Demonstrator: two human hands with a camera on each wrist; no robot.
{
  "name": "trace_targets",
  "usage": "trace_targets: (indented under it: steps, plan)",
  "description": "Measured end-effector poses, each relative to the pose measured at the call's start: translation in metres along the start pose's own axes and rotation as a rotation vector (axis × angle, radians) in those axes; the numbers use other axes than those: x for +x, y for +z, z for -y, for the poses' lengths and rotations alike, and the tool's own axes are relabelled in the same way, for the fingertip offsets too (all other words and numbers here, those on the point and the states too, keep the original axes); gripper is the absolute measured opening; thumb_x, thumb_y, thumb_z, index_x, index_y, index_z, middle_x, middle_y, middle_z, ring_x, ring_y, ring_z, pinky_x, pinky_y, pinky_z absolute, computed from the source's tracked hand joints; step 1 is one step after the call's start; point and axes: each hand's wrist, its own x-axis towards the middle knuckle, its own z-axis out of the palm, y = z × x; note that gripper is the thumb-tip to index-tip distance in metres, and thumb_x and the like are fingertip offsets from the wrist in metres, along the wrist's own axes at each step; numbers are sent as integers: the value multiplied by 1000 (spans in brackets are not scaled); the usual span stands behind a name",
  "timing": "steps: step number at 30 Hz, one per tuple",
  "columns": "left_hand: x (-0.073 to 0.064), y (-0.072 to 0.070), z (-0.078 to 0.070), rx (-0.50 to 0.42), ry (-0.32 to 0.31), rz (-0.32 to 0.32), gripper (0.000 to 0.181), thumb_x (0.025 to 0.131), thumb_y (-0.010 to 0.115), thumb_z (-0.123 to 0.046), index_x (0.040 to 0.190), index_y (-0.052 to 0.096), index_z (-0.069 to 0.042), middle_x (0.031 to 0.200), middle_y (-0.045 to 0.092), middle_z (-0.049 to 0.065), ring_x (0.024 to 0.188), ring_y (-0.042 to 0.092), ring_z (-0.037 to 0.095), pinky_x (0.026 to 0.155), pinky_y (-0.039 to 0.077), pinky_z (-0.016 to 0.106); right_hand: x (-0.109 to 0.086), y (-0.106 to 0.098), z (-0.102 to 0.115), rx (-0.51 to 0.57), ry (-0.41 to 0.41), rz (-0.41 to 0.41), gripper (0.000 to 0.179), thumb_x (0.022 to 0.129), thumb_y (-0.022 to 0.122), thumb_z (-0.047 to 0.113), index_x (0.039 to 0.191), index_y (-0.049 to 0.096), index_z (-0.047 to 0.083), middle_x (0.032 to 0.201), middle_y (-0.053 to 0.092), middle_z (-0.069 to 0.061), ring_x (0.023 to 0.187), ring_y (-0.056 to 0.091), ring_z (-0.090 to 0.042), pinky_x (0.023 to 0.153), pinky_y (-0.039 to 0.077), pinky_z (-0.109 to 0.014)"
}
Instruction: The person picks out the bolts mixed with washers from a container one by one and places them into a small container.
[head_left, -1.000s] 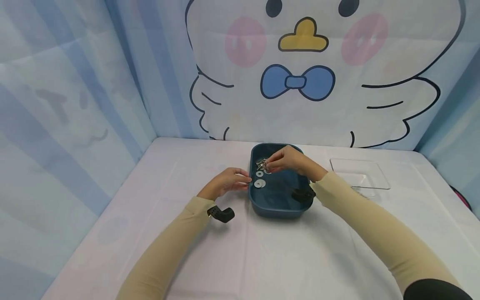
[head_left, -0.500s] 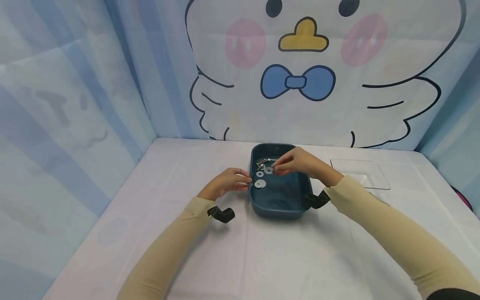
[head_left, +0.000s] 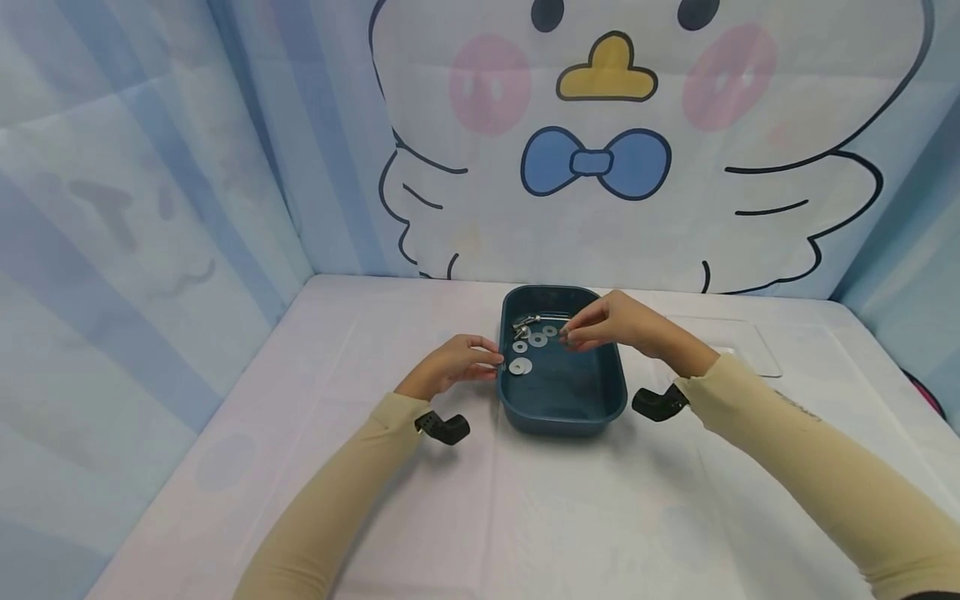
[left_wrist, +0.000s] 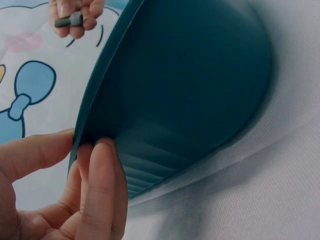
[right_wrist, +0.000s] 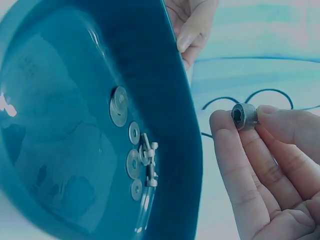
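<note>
Pale desk (head_left: 592,517): your right hand (head_left: 626,325) pinches a bolt (right_wrist: 244,116); your left hand (head_left: 456,365) grips the blue bin (head_left: 562,393) by its rim.

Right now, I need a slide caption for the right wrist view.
Right hand pinching a socket-head bolt; washers and other bolts in the teal tray, left hand at its rim.

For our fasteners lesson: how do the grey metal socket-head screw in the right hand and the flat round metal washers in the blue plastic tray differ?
The grey metal socket-head screw has a thick head and threaded shank; the flat round metal washers are thin rings. The right hand pinches the screw; the washers lie in the blue plastic tray. Both look metallic.
</note>
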Motion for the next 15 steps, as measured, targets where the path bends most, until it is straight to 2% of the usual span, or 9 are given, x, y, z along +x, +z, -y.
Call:
trace_targets:
  steps: [11,15]
  plan:
    - [0,1,0,-7,-12,-10,29,89,64,-10,116,56,-3,97,61,6,77,62,12,73,57,21,-20,-15,-5,-3,45,-25,34,90,64,19,115,64,-3,117,65,-17,97,69,-18,90,55,-37]
    - [0,1,-1,-13,-14,-9,29,89,63,-9,116,56,-3,97,61,6,77,62,12,73,57,20,-27,-21,-6,-19,49,-39,37,89,64,21,117,63,-4,115,66,-16,98,69,-21,90,55,-38]
